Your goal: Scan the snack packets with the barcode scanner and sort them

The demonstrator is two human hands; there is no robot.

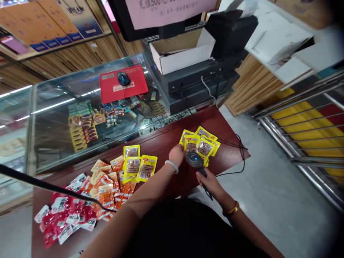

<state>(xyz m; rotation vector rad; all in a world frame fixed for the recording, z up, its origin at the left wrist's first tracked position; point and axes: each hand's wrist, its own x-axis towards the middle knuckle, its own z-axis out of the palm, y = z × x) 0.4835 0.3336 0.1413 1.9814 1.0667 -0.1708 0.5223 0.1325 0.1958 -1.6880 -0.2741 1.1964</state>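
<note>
My right hand (209,181) is closed around the handle of a black barcode scanner (195,159), whose head shows a blue light and points at a small heap of yellow snack packets (202,143) on the dark red counter (172,143). My left hand (176,154), with a pale bracelet at the wrist, reaches to the near edge of that heap and pinches one yellow packet. More yellow packets (139,165) lie to the left, then orange packets (107,190) and red packets (64,215).
A glass display case (67,118) with a red mouse pad (122,86) and mouse stands behind the counter. A black register unit (199,84) carries an open white box (182,50). The scanner cable (240,157) loops over the counter's right end. Metal railings (303,136) stand at right.
</note>
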